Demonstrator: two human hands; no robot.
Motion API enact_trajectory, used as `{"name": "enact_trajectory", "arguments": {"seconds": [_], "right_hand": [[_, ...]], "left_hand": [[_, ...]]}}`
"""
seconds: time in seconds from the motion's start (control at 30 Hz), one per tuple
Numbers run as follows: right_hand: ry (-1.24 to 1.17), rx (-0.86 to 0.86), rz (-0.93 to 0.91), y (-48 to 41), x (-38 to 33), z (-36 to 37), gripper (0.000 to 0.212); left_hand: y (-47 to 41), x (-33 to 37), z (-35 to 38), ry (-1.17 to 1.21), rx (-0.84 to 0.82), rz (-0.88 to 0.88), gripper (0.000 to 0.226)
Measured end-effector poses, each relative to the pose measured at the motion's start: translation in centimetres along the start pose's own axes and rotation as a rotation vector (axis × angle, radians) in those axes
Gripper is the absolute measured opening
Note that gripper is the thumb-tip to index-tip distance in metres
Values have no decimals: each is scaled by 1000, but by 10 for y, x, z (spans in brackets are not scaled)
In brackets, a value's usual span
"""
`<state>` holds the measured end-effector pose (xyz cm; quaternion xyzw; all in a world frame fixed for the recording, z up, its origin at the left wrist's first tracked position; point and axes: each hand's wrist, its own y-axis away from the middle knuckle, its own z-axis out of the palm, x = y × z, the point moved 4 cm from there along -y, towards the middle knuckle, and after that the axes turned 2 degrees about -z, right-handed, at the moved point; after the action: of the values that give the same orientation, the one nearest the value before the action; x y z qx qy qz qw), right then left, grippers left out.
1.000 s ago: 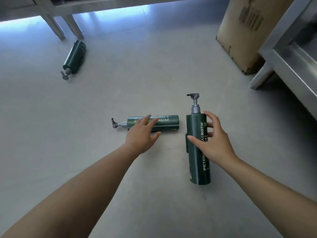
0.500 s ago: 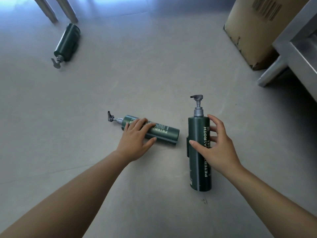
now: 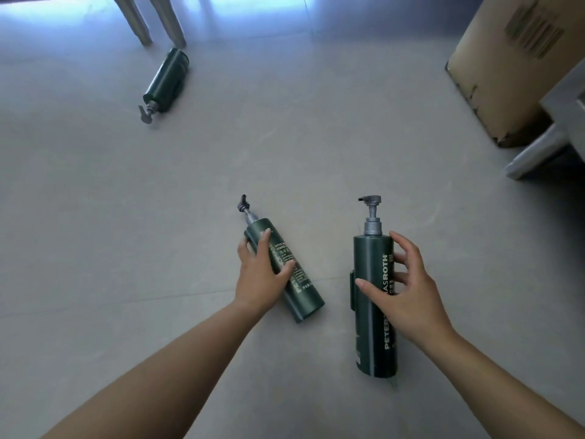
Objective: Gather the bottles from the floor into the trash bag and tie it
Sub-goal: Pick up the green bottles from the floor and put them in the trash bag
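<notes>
Three dark green pump bottles lie on the grey floor. My left hand point(image 3: 261, 277) is wrapped over the middle bottle point(image 3: 302, 293), which lies at a slant with its pump pointing away from me. My right hand point(image 3: 403, 293) curls around the large bottle point(image 3: 372, 343) on the right, fingers and thumb on either side of its body, its pump pointing away. A third bottle point(image 3: 166, 80) lies far off at the upper left, pump toward me. No trash bag is in view.
Two furniture legs point(image 3: 148, 20) stand just behind the far bottle. A cardboard box point(image 3: 512, 68) leans at the upper right, with a metal frame leg point(image 3: 535, 153) beside it.
My left hand has turned the middle bottle from lying crosswise to pointing away from me. My right hand stays on the large bottle. The view has shifted.
</notes>
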<state>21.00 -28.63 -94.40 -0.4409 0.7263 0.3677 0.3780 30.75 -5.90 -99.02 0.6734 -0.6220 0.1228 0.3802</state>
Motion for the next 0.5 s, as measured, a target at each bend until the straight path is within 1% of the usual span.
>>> {"name": "enact_trajectory", "arguments": {"seconds": [0.07,0.23,0.33,0.5], "right_hand": [[5,-12,6,4,1,1,84],[5,-25,22,11,6,4,85],[12,-42,33,14,8,8,87],[39,-67,43,19,10,12,88]], "left_hand": [[1,-5,-1,-10,-68,29,77],[7,-22,-10,-133,-194,138,76],[13,-19,-8,-181,-159,122,76],[14,-6,-3,-229,-113,33,89]]}}
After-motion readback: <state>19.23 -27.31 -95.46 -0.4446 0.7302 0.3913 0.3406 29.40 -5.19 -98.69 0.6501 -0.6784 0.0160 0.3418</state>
